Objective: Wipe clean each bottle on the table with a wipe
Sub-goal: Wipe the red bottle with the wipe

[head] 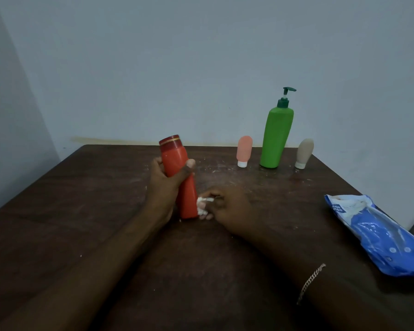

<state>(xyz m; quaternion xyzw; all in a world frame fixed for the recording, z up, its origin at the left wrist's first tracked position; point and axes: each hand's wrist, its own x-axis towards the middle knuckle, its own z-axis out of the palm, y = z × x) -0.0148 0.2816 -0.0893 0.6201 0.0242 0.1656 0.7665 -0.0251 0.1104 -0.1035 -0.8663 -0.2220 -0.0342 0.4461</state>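
Here, a red bottle point(174, 156) at frame centre is gripped by the left hand point(165, 185) while the right hand point(230, 206) presses a white wipe point(202, 206) to its lower side.

The bottle stands tilted, its cap leaning toward the upper left and its base on or just above the dark wooden table point(81, 199); I cannot tell which. The left hand's fingers and thumb are clamped round the bottle's middle. The right hand's fingers are curled together, pinching the crumpled wipe against the bottle. In the upper right, well apart from the hands, a pink tube point(244, 149), a green pump bottle point(276, 139) and a beige tube point(304, 152) stand in a row near the table's far edge. A blue wipe pack point(382, 237) lies at the right edge of the frame. A chain bracelet point(311, 283) circles the right wrist, at lower right.
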